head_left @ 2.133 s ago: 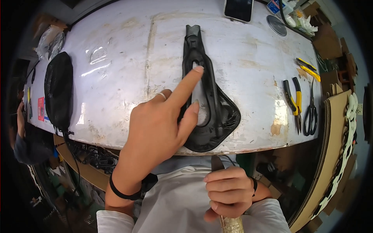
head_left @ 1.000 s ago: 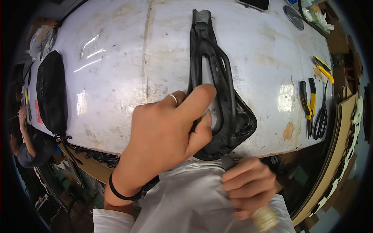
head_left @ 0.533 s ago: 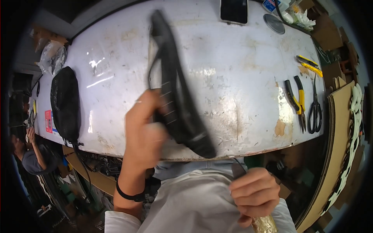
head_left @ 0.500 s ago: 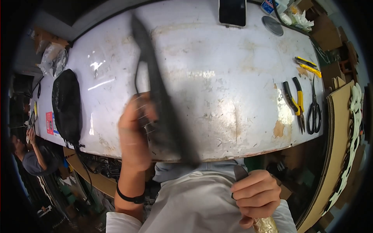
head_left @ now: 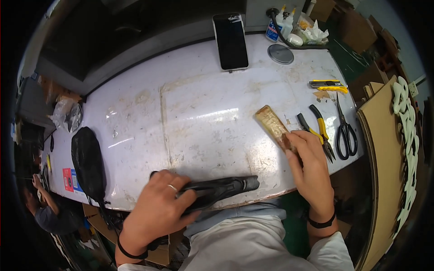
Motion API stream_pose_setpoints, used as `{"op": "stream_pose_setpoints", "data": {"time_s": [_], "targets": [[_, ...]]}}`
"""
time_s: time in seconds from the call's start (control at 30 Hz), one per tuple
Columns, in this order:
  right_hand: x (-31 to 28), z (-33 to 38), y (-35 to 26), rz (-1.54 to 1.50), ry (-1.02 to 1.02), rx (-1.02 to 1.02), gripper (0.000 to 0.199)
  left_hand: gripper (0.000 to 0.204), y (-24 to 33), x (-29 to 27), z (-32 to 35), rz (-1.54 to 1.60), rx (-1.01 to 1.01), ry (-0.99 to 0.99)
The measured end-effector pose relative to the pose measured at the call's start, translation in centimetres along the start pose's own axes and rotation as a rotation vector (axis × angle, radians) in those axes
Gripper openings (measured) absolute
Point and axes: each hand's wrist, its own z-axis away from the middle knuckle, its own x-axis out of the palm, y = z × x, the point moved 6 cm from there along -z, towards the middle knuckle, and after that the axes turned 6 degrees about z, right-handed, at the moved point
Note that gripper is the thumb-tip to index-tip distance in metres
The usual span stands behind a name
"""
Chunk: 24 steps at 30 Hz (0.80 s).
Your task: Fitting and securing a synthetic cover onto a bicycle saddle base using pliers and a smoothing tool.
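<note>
My left hand point(head_left: 165, 203) is closed over a long, glossy black object point(head_left: 221, 187) lying along the table's front edge. Its right end is narrow and rounded; its left part is under my fingers, and I cannot make out its kind. To the right, my right hand point(head_left: 309, 165) grips the near end of a flat, gold-brown tape-wrapped tool point(head_left: 275, 124). The wrapped end slants up to the left over the table, while the other end is hidden in my fingers. Just right of that hand lie yellow-and-black pliers point(head_left: 322, 131).
Scissors point(head_left: 346, 135) and a yellow utility knife point(head_left: 330, 86) lie at the right of the white table point(head_left: 135, 158). A phone point(head_left: 231, 43), a round grey lid point(head_left: 280, 54) and glue bottles point(head_left: 284, 25) are at the back. A black pouch point(head_left: 88, 158) lies left; beyond it is another person point(head_left: 49, 214).
The black object has come down from an upright, blurred swing to lie at the table's front edge. My right hand has moved from near my lap onto the table with the wrapped tool.
</note>
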Motion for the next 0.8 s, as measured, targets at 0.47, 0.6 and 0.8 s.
{"op": "stream_pose_setpoints", "data": {"time_s": [0.47, 0.6, 0.8], "targets": [[-4.0, 2.3, 7.1, -0.349, 0.759, 0.028, 0.064, 0.032, 1.5, -0.7, -1.8, 0.234, 0.266, 0.138], [-5.8, 4.2, 0.7, -0.812, 1.220, 0.095, 0.075, 0.021, 3.1, 0.5, -2.8, 0.163, 0.425, 0.142], [-0.5, 6.4, -2.7, -1.315, 0.334, -0.119, 0.040, 0.028, 1.8, 1.9, -4.3, 0.121, 0.380, 0.093]]}}
